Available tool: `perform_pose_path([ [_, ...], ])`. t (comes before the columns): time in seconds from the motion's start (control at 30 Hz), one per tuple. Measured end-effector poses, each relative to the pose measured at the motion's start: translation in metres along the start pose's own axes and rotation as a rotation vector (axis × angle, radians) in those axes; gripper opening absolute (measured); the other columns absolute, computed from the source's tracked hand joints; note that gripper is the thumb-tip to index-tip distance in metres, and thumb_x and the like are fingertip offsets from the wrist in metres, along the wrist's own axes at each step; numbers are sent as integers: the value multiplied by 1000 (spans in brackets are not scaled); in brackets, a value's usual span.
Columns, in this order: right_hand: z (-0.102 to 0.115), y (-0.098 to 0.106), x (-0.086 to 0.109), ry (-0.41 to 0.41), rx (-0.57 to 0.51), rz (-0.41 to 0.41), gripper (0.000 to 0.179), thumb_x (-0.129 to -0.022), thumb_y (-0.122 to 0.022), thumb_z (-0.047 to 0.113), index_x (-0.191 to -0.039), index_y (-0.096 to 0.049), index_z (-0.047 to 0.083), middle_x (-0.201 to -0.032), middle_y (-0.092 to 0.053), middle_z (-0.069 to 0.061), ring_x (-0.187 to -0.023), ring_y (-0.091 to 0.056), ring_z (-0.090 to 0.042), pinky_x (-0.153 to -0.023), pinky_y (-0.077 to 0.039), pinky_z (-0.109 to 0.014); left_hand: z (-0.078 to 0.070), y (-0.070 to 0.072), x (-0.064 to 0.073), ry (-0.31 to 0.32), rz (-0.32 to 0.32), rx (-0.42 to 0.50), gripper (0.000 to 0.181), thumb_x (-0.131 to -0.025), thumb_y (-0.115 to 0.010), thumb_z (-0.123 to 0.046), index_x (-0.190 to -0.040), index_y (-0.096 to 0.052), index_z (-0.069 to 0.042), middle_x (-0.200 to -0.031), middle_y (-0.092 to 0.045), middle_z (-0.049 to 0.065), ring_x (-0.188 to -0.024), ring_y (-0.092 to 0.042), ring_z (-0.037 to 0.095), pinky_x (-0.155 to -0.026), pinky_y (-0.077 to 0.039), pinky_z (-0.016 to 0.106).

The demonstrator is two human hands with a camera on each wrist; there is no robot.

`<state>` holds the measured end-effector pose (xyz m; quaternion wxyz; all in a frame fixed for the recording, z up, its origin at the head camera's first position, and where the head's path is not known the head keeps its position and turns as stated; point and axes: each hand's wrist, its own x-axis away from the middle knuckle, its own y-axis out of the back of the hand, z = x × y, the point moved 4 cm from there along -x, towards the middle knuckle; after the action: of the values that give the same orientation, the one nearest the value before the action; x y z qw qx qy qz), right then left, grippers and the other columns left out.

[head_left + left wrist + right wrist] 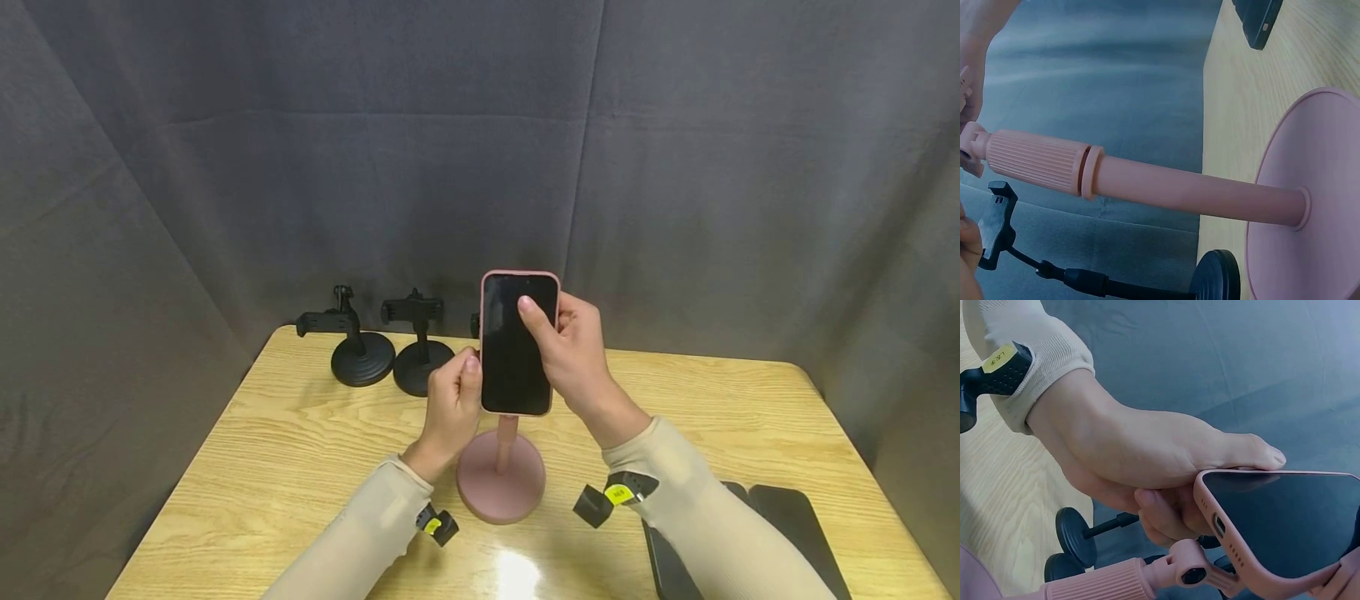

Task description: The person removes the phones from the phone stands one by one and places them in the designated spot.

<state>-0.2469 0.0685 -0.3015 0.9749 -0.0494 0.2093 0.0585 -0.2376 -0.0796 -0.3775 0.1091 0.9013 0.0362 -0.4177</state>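
Note:
A smartphone in a pink case (506, 358), screen towards me, stands at the top of a pink phone stand (501, 498). My right hand (581, 354) holds the phone by its right side, thumb on the screen and fingers behind. At the left edge, my left hand (450, 410) grips the stand's clamp, thumb along the phone's side; the clamp there is mostly hidden. In the right wrist view the left hand's fingers (1166, 519) curl behind the phone, near the stand's joint (1191, 565). The left wrist view shows the ribbed collar (1038, 159) and upright post.
Two black phone stands (363, 360) (420, 368) are at the back left of the wooden table (300, 450). Part of another black thing shows behind the phone. Flat black devices (798, 525) lie at the lower right, partly under my right sleeve. Grey curtains surround the table.

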Motion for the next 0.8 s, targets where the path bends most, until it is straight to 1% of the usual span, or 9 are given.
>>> perform_pose_path([
  [0.07, 0, 0, -1, -3, -7, -12, 15, -103, -55, 6, -106, -67, -3, -80, -78, 11, -70, -76, -10, -63, -64, -31, 1, 0, 0, -3, 3, 2, 65, -110, -28, -51, -67, -43, -4, -55, -37, 6, -52, -30, 0, -47, -24, 14],
  [0.3, 3, -2, -5, -2, -3, -19, 21, -103, -55, 6, -109, -64, -11, -78, -77, 12, -68, -76, -10, -62, -64, -31, 1, 2, 1, -6, -2, 8, 66, -109, -28, -53, -67, -42, -4, -53, -36, 6, -50, -29, -2, -45, -22, 12],
  [0.57, 6, -1, -6, 0, 13, -30, 22, -103, -55, 7, -110, -64, -13, -77, -77, 12, -67, -75, -10, -62, -64, -32, 2, 1, 1, -26, -3, 7, 66, -109, -28, -52, -67, -43, -4, -52, -39, 7, -48, -33, -1, -42, -25, 13],
  [0.8, 7, -1, -7, 7, 23, -36, 23, -103, -56, 8, -112, -64, -12, -77, -77, 13, -68, -76, -10, -62, -64, -31, 3, 1, 2, -15, -1, 15, 66, -109, -29, -52, -67, -43, -3, -52, -39, 7, -48, -33, -2, -42, -24, 14],
])
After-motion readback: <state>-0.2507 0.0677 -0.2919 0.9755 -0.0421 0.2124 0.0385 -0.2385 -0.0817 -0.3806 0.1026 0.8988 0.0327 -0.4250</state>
